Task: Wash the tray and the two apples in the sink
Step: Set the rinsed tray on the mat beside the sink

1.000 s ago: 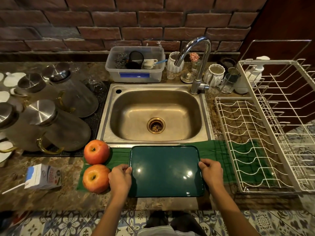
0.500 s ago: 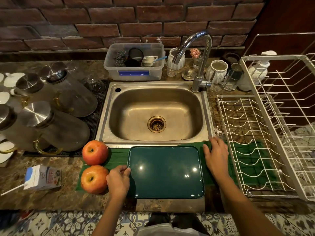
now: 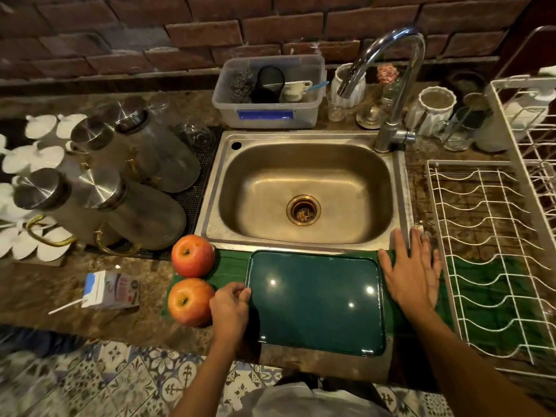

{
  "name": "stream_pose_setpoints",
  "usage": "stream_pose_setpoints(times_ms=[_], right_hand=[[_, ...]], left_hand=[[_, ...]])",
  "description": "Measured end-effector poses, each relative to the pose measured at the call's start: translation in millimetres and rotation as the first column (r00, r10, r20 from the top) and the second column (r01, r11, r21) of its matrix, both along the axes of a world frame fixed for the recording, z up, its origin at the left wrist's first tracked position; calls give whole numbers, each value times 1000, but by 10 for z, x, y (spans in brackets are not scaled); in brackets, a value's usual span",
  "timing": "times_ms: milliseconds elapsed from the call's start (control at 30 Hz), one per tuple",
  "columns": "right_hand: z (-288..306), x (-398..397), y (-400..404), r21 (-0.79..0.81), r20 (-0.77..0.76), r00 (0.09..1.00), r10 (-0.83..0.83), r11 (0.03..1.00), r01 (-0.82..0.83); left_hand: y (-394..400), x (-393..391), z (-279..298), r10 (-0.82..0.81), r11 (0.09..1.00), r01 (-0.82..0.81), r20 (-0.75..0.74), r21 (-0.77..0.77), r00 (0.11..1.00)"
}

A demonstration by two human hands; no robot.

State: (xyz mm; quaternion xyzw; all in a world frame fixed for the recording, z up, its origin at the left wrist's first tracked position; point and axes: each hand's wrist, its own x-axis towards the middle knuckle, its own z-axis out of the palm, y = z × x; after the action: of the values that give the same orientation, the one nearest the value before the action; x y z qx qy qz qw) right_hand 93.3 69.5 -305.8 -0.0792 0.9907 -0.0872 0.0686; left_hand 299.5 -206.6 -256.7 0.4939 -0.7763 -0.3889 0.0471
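A dark green tray (image 3: 316,299) lies flat on a green cloth (image 3: 231,266) at the counter's front edge, just below the steel sink (image 3: 304,194). My left hand (image 3: 230,308) grips the tray's left rim. Two red apples sit to the left of the tray: one (image 3: 192,255) nearer the sink, the other (image 3: 190,301) right beside my left hand. My right hand (image 3: 410,270) lies flat with fingers spread on the cloth, just off the tray's right edge, fingertips near the sink's front right corner. The sink basin is dry, and nothing lies in it.
A curved tap (image 3: 391,85) stands at the sink's back right. A white wire dish rack (image 3: 493,251) fills the right side. Several metal-lidded jars (image 3: 126,206) lie at the left, a small carton with a straw (image 3: 111,290) in front. A plastic tub (image 3: 270,91) sits behind the sink.
My right hand let go of the tray's right edge and moved up and right onto the cloth. My left hand still holds the left rim. The view shifted closer.
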Motion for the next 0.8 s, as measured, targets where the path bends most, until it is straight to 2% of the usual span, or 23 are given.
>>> stream_pose_setpoints(times_ms=[133, 300, 400, 467, 533, 600, 700, 800], right_hand=[[-16, -3, -2, -10, 2, 1000, 1, 1000, -1], [-76, -22, 15, -10, -14, 1000, 1, 1000, -1], [-89, -30, 19, 9, -17, 1000, 3, 1000, -3], [-89, -27, 18, 22, -19, 1000, 1, 1000, 0], [-83, -21, 16, 18, -25, 1000, 0, 1000, 1], [-76, -12, 18, 17, -27, 1000, 4, 1000, -4], [-64, -10, 25, 7, -27, 1000, 9, 1000, -8], [-63, -4, 26, 4, -34, 999, 14, 1000, -14]], left_hand=[[0, -23, 71, -5, 1000, 4, 32, 7, 999], [-31, 51, 323, -46, 974, 17, -124, -225, 991], [-187, 221, 433, 38, 913, -84, -121, -400, 992], [-321, 330, 457, 148, 888, -160, -61, -432, 987], [-437, 418, 424, 246, 900, -206, 59, -385, 967], [-498, 498, 364, 293, 927, -252, 116, -277, 949], [-486, 576, 263, 262, 960, -254, 59, -116, 963], [-430, 605, 196, 242, 969, -238, 52, -73, 969]])
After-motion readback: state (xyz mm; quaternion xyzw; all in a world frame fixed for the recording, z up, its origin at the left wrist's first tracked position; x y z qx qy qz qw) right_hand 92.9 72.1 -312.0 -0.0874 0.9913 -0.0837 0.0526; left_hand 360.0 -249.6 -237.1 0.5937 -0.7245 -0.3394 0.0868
